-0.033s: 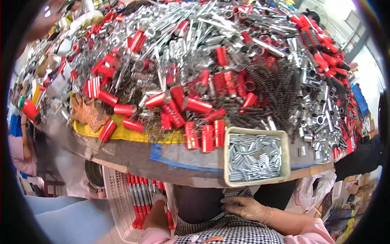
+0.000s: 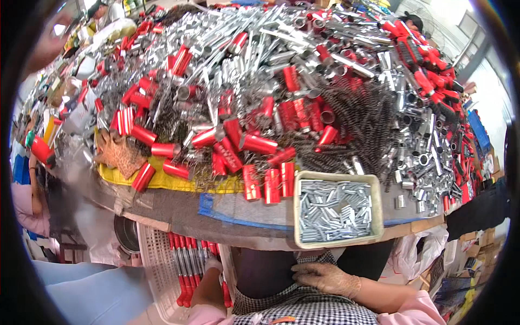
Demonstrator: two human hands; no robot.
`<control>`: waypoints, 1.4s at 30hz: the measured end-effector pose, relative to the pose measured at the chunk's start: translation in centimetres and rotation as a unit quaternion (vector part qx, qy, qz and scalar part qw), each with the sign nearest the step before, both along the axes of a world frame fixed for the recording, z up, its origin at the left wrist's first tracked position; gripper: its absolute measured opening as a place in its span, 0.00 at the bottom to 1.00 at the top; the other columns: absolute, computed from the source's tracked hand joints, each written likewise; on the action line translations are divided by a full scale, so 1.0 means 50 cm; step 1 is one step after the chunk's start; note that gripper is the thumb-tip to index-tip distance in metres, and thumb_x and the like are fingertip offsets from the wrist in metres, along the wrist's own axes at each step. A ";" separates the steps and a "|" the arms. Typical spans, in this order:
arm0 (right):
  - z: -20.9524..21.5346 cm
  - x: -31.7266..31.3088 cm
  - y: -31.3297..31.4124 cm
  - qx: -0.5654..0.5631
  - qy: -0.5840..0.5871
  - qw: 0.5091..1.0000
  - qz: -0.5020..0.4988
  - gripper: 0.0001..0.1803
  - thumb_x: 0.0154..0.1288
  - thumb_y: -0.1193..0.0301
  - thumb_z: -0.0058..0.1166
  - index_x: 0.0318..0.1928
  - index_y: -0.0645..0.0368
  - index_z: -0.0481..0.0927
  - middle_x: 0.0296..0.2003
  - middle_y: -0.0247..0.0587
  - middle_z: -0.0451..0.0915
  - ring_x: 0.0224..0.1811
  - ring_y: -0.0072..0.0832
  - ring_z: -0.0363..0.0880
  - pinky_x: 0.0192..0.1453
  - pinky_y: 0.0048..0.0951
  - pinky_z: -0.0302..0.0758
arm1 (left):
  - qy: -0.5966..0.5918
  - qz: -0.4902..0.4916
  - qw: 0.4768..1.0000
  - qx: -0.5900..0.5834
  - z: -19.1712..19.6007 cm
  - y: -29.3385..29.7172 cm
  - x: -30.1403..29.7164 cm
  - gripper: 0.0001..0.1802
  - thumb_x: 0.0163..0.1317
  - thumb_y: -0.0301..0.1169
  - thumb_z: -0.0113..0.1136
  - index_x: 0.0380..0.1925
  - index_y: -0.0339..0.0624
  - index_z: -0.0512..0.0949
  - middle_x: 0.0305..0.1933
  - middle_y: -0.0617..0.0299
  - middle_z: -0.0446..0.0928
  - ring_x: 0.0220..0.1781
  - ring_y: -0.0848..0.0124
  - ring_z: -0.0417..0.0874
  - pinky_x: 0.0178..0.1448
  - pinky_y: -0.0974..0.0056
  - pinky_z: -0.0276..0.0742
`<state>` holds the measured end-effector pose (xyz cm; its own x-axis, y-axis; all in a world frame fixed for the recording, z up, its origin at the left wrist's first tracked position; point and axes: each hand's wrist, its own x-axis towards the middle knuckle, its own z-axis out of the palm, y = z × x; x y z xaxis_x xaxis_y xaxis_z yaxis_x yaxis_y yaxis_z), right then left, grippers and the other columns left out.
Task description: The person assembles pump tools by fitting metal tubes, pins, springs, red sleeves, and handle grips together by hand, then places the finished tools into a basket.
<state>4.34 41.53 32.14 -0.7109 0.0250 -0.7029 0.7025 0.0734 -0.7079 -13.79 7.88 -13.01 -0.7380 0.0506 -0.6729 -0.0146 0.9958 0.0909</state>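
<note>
My right hand (image 2: 326, 279), in a thin light glove, lies flat on the checked apron (image 2: 303, 313) over my lap, fingers stretched out and holding nothing. My left hand (image 2: 213, 265) reaches down into a white plastic basket (image 2: 154, 271) beside my leg. It is at a row of tools with red handles and silver shafts (image 2: 187, 265); its fingers are mostly hidden, so I cannot tell whether it grips one. Ahead of my right hand, a cream tray (image 2: 297, 216) of short silver metal pins (image 2: 336, 211) stands on the table's front edge.
Red metal tubes (image 2: 259, 144), dark coil springs (image 2: 363, 116) and silver rods (image 2: 244, 54) are heaped across the table (image 2: 238, 230). An orange patterned glove (image 2: 118, 154) lies on yellow cloth (image 2: 122, 177). At the left are another person's arm (image 2: 37, 189) and blue-clad legs (image 2: 97, 290).
The view has shifted very slightly, moving the tray and heap a little left in the picture. Both my hands keep their places.
</note>
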 end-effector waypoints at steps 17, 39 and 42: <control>0.161 0.162 0.152 -0.026 0.302 0.890 -0.341 0.17 0.66 0.78 0.49 0.53 0.72 0.75 0.41 0.47 0.84 0.44 0.32 0.83 0.52 0.30 0.79 | 0.289 -0.294 0.738 0.534 1.156 0.492 -0.030 0.08 0.57 0.29 0.61 0.33 0.36 0.76 0.28 0.51 0.75 0.30 0.53 0.78 0.37 0.56 0.74; 0.235 0.228 0.256 0.321 0.431 0.838 -0.093 0.19 0.52 0.73 0.62 0.47 0.60 0.81 0.40 0.47 0.83 0.43 0.42 0.83 0.51 0.35 0.79 | 0.439 -0.378 0.810 0.095 1.321 0.944 -0.340 0.23 0.55 0.47 0.61 0.40 0.39 0.85 0.47 0.46 0.82 0.48 0.52 0.84 0.54 0.52 0.79; 0.241 0.201 0.248 0.414 0.385 0.819 -0.093 0.30 0.54 0.67 0.64 0.58 0.64 0.73 0.46 0.49 0.80 0.50 0.45 0.78 0.59 0.40 0.72 | 0.416 -0.411 0.747 0.316 1.365 0.825 -0.112 0.11 0.54 0.32 0.63 0.36 0.41 0.85 0.37 0.49 0.81 0.41 0.53 0.83 0.49 0.53 0.79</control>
<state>14.38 53.94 44.17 -0.8658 0.4240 0.2656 0.1232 0.6953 -0.7081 -19.39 49.15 55.25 -0.4314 0.8303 0.3527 0.9020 0.3907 0.1835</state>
